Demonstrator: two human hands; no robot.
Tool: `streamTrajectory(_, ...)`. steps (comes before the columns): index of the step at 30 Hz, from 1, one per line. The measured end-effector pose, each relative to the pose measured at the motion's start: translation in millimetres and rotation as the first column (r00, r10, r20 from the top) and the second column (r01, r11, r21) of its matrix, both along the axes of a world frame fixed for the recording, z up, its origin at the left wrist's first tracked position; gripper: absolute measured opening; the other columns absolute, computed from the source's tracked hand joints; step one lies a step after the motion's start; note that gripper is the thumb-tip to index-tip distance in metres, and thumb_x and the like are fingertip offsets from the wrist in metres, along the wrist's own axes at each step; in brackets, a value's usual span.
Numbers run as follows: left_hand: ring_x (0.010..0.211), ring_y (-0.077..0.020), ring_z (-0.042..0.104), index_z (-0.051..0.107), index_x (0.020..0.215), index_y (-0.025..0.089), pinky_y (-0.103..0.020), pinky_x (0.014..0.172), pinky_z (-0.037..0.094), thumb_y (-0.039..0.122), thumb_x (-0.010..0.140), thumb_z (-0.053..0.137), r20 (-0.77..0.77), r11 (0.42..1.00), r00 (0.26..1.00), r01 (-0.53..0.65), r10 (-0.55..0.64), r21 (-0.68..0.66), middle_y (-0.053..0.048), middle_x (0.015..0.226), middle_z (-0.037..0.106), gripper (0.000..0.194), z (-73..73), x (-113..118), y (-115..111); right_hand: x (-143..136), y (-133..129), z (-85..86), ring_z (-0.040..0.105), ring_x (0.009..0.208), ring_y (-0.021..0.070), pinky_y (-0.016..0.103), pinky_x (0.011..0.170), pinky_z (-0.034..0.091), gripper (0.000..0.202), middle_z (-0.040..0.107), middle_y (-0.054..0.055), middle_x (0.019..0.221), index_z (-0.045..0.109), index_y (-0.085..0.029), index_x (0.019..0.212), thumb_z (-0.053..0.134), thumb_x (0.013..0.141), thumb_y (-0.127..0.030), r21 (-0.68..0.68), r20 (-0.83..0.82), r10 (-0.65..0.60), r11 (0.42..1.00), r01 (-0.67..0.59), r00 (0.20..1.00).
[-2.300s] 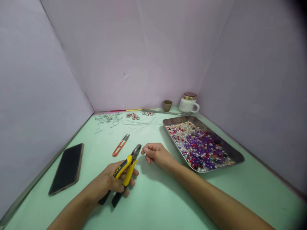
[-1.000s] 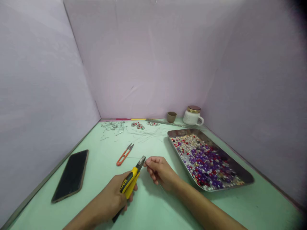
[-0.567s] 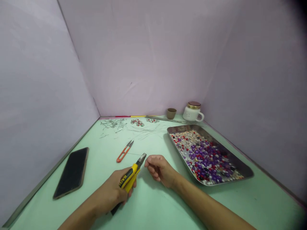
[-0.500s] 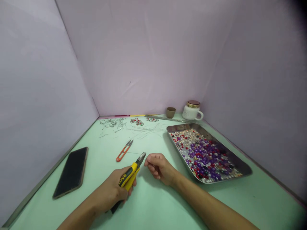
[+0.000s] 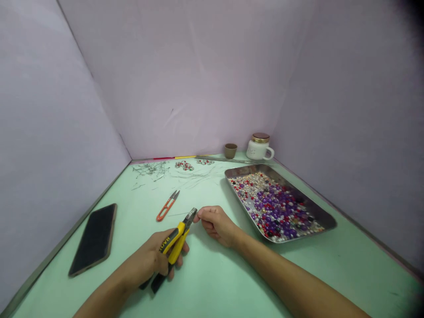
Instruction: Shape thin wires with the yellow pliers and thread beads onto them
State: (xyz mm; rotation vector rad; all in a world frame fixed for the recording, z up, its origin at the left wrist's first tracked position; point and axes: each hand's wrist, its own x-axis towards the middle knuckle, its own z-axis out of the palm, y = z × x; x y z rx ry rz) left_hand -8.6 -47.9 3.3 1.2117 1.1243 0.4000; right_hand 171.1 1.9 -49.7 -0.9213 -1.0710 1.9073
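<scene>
My left hand (image 5: pixel 159 256) is wrapped round the yellow-and-black pliers (image 5: pixel 177 245), whose handles stand somewhat apart. The metal jaws point up and right and lie at the fingertips of my right hand (image 5: pixel 214 224). That hand's thumb and forefinger are pinched together; whatever they hold is too small to make out. A thin wire (image 5: pixel 179 214) runs on the table left of the jaws. Orange thread snips (image 5: pixel 167 206) rest just beyond the pliers. To the right is a metal tray (image 5: pixel 331 221) of purple, red, white and black beads (image 5: pixel 278 207).
A phone (image 5: pixel 93 239) lies at the left. Along the back are wire scraps (image 5: pixel 150 170), beaded pieces (image 5: pixel 184 165), long wires (image 5: pixel 198 174), a small brown cup (image 5: pixel 230 151) and a lidded white mug (image 5: pixel 258 149). Pale walls enclose the table.
The pliers' handles have spread apart, and the jaws now meet my right fingertips. My right thumb and forefinger have shifted toward the jaws. The whole view has shifted slightly.
</scene>
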Motion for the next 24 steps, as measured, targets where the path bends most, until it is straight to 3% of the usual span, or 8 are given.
streamTrajectory(11, 0.062, -0.0127, 0.049, 0.050, 0.077, 0.016, -0.025, 0.052, 0.041, 0.003, 0.042, 0.038, 0.002, 0.997, 0.999, 0.037, -0.037, 0.061, 0.000, 0.069, 0.053, 0.039, -2.3, -1.0, -1.4, -0.7, -2.7, -0.1, 0.014, 0.033, 0.0025, 0.019, 0.032, 0.007, 0.018, 0.025, -0.011, 0.038, 0.055, -0.014, 0.065, 0.055, 0.069, -0.031, 0.037, 0.018, -0.021, 0.999, 0.021, 1.000)
streamTrajectory(24, 0.060, -0.0124, 0.051, 0.050, 0.079, 0.015, -0.024, 0.052, 0.040, 0.001, 0.040, 0.041, 0.008, 1.000, 1.000, 0.021, -0.021, -0.023, -0.001, 0.071, 0.057, 0.042, 4.7, 0.3, -1.4, -1.3, -3.4, 1.5, 0.013, 0.033, 0.0026, 0.019, 0.032, 0.007, 0.016, 0.024, -0.012, 0.037, 0.054, -0.014, 0.064, 0.053, 0.068, -0.030, 0.048, 0.035, -0.025, 0.999, 0.023, 0.999)
